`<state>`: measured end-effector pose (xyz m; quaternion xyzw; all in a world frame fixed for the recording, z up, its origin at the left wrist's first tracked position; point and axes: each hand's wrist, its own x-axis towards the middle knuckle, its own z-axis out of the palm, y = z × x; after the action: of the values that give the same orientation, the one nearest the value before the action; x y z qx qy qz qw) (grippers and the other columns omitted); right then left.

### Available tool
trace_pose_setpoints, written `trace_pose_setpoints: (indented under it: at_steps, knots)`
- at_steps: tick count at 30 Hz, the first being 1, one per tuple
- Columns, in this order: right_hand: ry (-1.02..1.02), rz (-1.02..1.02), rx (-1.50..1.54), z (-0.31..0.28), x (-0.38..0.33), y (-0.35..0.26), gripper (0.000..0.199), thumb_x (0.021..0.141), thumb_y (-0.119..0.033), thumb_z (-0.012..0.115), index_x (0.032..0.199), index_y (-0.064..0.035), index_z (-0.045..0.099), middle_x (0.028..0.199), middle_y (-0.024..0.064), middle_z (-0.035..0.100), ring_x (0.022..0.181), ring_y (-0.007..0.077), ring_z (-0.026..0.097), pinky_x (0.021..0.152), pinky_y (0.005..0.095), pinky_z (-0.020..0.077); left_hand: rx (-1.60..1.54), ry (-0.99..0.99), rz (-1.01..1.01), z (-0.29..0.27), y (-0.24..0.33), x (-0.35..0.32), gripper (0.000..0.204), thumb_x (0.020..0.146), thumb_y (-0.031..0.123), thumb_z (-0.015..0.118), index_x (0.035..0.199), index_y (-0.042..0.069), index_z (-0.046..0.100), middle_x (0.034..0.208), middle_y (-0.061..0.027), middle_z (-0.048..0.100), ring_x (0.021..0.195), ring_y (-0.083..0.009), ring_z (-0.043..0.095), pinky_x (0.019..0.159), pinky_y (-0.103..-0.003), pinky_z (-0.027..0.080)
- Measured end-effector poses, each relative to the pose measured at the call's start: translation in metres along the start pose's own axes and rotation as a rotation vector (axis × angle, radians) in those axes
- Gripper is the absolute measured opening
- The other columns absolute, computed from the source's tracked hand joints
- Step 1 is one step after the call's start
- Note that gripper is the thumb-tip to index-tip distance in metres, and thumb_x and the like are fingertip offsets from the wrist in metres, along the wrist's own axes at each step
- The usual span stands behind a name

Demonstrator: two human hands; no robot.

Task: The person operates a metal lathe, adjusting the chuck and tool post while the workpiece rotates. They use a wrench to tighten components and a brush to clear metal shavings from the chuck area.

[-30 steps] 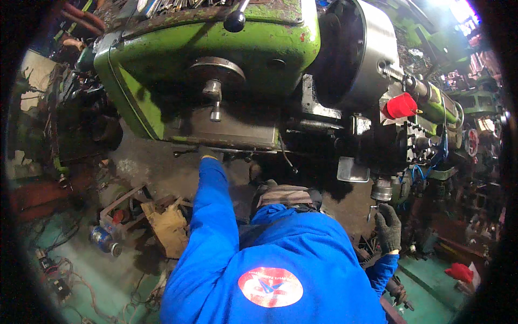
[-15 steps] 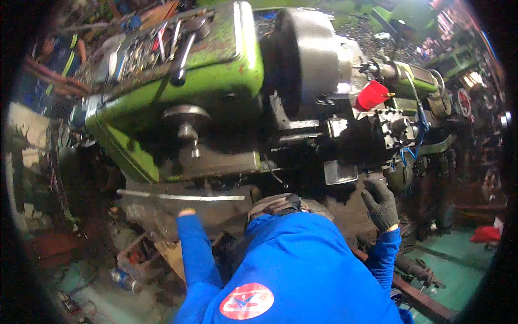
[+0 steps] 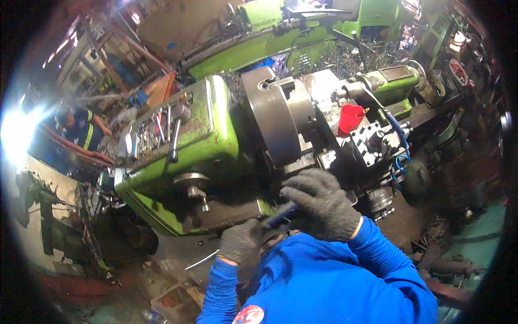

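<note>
In front of my body, both hands wear dark grey knitted gloves. My left hand (image 3: 239,243) is closed, its fingers wrapped, and a thin pale metal strip (image 3: 202,260) sticks out from its left side. A dark blue bar-like piece (image 3: 280,214) spans the gap between my hands. My right hand (image 3: 324,205) curls over the far end of that bar with bent fingers. Whether strip and bar are one tool is hidden by the gloves. Just beyond stands a green lathe (image 3: 218,137) with a large grey chuck (image 3: 272,121).
Wrenches and other tools (image 3: 154,132) lie on the headstock top. A red cup (image 3: 352,119) stands by the tool post (image 3: 375,141). The lathe's handle (image 3: 202,197) juts toward me. Metal shavings (image 3: 372,56) lie behind. Another person (image 3: 83,127) is at far left.
My hands have come together at the middle; the right one moved left and up from the lathe's right side. The metal strip moved down and right. The view has shifted, showing more behind the lathe.
</note>
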<state>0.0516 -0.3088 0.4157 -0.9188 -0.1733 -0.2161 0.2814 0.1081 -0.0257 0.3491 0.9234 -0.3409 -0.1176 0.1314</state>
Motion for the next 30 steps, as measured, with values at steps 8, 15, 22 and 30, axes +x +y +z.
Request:
trace_pose_setpoints:
  at_steps: [8,15,22,30]
  knots:
    - [-0.380,0.328,-0.187,0.016,-0.074,0.043,0.022,0.088,-0.030,0.069,0.107,-0.0176,0.071,0.095,0.0082,0.075,0.089,0.0341,0.074,0.074,0.0507,0.0575,0.139,-0.080,0.599,0.008,0.078,0.085,0.024,0.097,0.033,0.065,0.113,0.018,0.071,0.109,-0.0069,0.069,0.086,-0.0294,0.074,0.064,-0.047,0.059]
    - [-0.118,0.793,-0.055,0.008,-0.157,0.061,0.031,0.085,-0.038,0.079,0.105,-0.0147,0.073,0.084,0.0115,0.074,0.078,0.0349,0.073,0.066,0.0469,0.0568,-0.205,0.298,0.599,-0.046,0.131,0.144,0.030,0.091,0.030,0.076,0.111,0.007,0.074,0.097,-0.0146,0.074,0.092,-0.0382,0.071,0.085,-0.051,0.056]
    - [0.253,1.080,0.101,-0.011,-0.228,0.065,0.029,0.080,-0.032,0.083,0.092,-0.0076,0.074,0.076,0.0134,0.070,0.067,0.0293,0.069,0.063,0.0410,0.0530,-0.201,0.916,0.385,-0.086,0.083,0.174,0.034,0.093,0.020,0.077,0.120,0.003,0.065,0.117,-0.0189,0.067,0.112,-0.0401,0.065,0.101,-0.051,0.051]
    - [0.409,0.802,-0.155,-0.053,-0.122,0.093,0.028,0.084,-0.034,0.080,0.094,-0.0089,0.071,0.078,0.0164,0.068,0.072,0.0368,0.071,0.065,0.0466,0.0530,-0.013,0.959,0.111,-0.019,0.060,0.248,0.076,0.088,0.048,0.078,0.145,0.006,0.051,0.150,-0.0257,0.045,0.141,-0.0488,0.041,0.118,-0.062,0.035]
